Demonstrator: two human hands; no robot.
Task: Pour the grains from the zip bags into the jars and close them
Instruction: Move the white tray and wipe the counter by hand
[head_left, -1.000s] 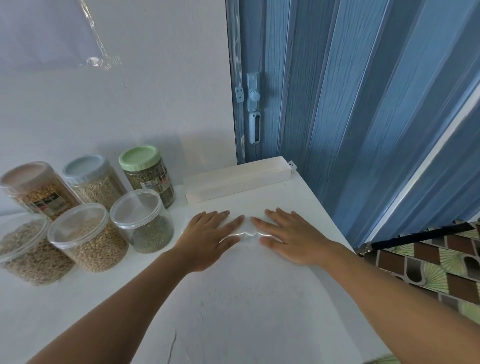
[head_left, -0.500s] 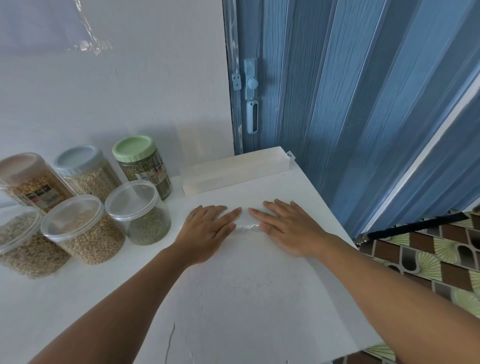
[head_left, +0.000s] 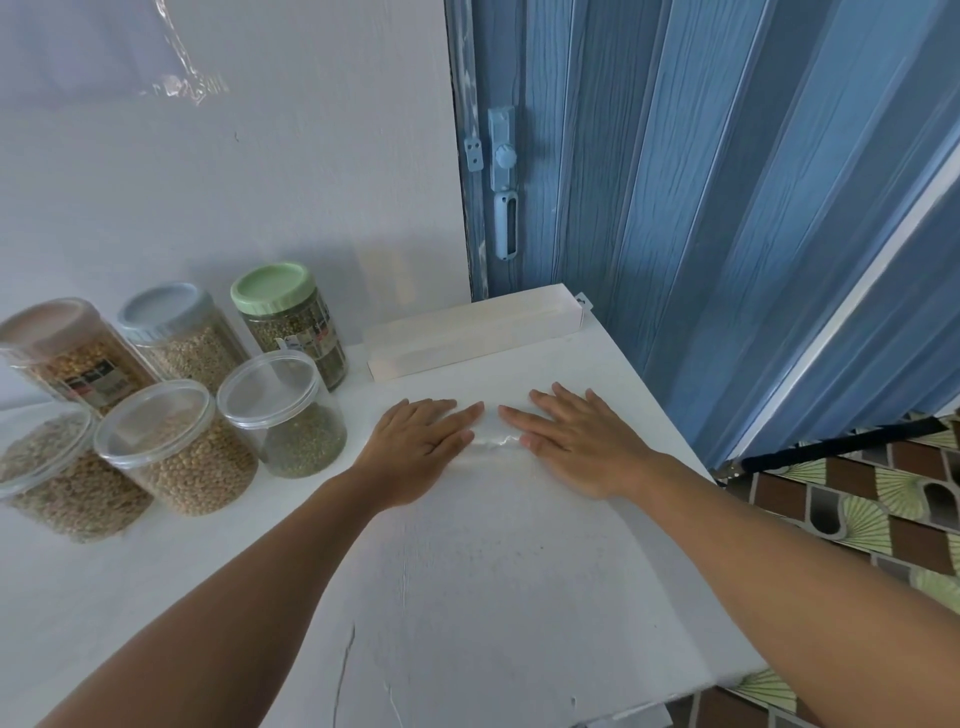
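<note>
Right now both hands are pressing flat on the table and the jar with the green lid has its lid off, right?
Not quite. The head view shows the green lid sitting on its jar. The left hand and right hand do lie flat on the table.

A home pantry corner: lidded clear plastic jars of grains (head_left: 176, 447) on a white tabletop (head_left: 493, 571), blue folding accordion door (head_left: 701, 182) at right, patterned floor tiles (head_left: 883, 509).
</note>
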